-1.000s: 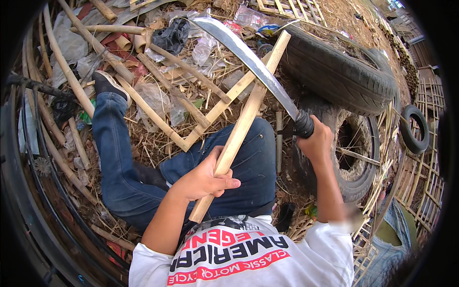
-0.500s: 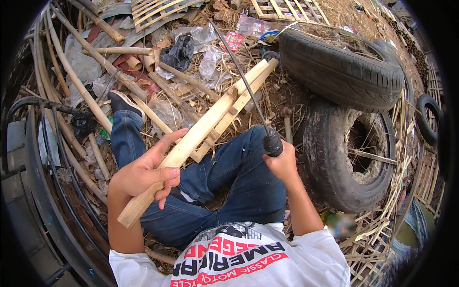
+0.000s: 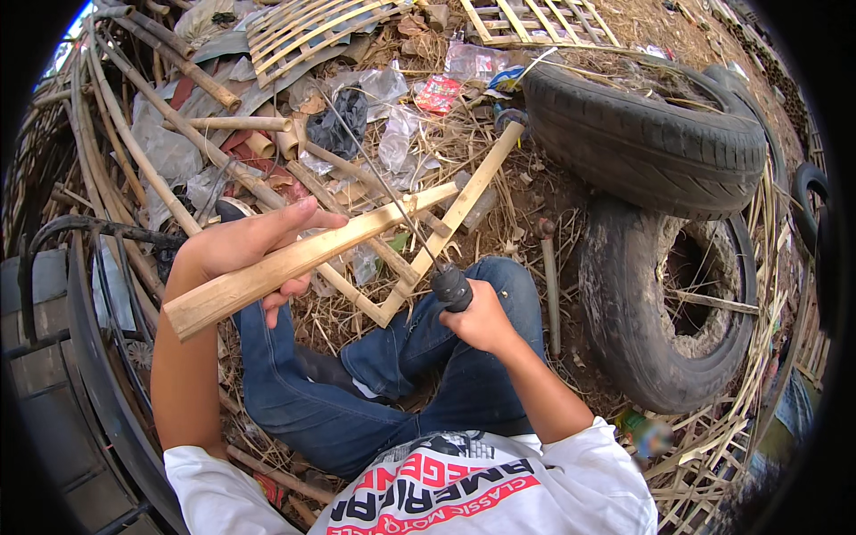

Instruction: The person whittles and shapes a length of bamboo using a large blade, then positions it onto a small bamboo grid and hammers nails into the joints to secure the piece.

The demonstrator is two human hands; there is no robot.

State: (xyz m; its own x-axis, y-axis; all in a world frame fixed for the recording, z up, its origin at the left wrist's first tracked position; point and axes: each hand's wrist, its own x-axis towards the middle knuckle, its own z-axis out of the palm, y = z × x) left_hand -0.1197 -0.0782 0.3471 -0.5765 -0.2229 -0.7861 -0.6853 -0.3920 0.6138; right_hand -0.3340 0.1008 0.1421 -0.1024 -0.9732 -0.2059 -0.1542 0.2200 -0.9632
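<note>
Nearest the body, the left hand (image 3: 250, 241) holds up a pale split stick (image 3: 357, 234), lying slantwise above the person's left leg. Its fingers are half-open, some showing above the stick and some below, so the hold looks loose rather than clenched. The right hand (image 3: 481, 316) is curled closed around the grip of a black-handled knife (image 3: 452, 288), whose long blade stands nearly edge-on and crosses the stick in this view — whether it touches the wood, I cannot tell.

The stick is already split down to flat, bare faces, with a blunt near end and a slimmer far part. Its edge looks uneven around where the blade crosses, so I judge the cutting part-done; how much is left does not show.

Just past the knees, a flat pale slat (image 3: 464, 207) lies on the littered ground, meeting another strip at an angle. To the right are a lower tyre (image 3: 615, 299) and an upper tyre (image 3: 642, 134). Farther off lie round poles (image 3: 227, 123), uncut lengthwise as far as I see, and a slatted panel (image 3: 308, 36) — already assembled.
</note>
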